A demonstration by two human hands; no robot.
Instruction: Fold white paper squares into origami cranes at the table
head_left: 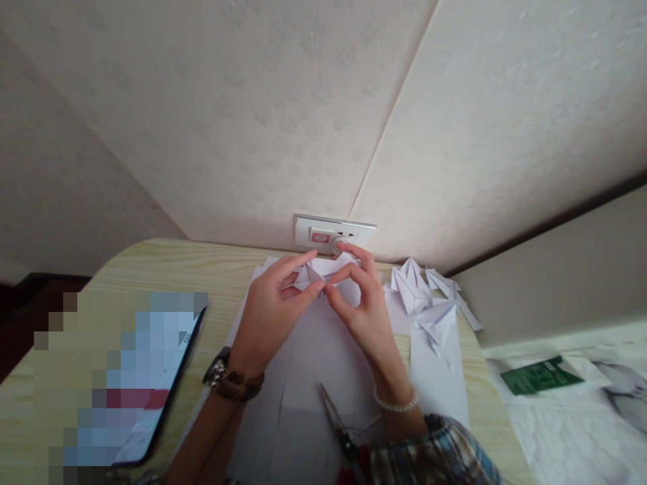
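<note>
A small folded white paper piece is held up between both hands, above sheets of white paper. My left hand grips its left side, thumb in front and fingers behind. The thumb and index finger of my right hand pinch its right edge, close to the left thumb tip; the other right fingers curl above. Part of the paper is hidden behind the fingers. Below the hands lie scissors, partly covered by the right sleeve.
Several folded white paper shapes lie at the right back of the wooden table. A tablet-like screen, mostly blurred out, lies at left. Behind the hands, a socket plate is on the wall. A green packet lies beyond the table's right edge.
</note>
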